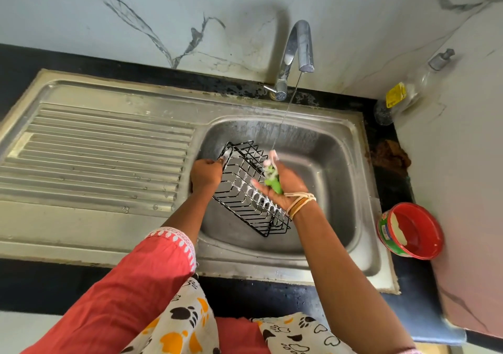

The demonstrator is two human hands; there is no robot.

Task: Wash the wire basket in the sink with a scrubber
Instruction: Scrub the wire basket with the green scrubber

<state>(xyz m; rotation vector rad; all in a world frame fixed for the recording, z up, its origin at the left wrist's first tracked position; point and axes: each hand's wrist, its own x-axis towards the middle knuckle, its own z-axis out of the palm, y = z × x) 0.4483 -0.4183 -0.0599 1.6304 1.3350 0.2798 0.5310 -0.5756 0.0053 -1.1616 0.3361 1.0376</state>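
Note:
A black wire basket (246,190) sits tilted inside the steel sink (326,168), with soap foam on its wires. My left hand (205,175) grips its far left rim. My right hand (283,187) is palm up over the basket's right side and holds a green scrubber (273,182) with white suds on it. A thin stream of water falls from the tap (298,51) onto the fingertips of my right hand.
A ribbed steel drainboard (95,157) lies left of the sink bowl. A red tub of white dish soap (411,231) stands on the black counter at the right. A clear bottle with a yellow label (400,94) stands in the back right corner by the marble wall.

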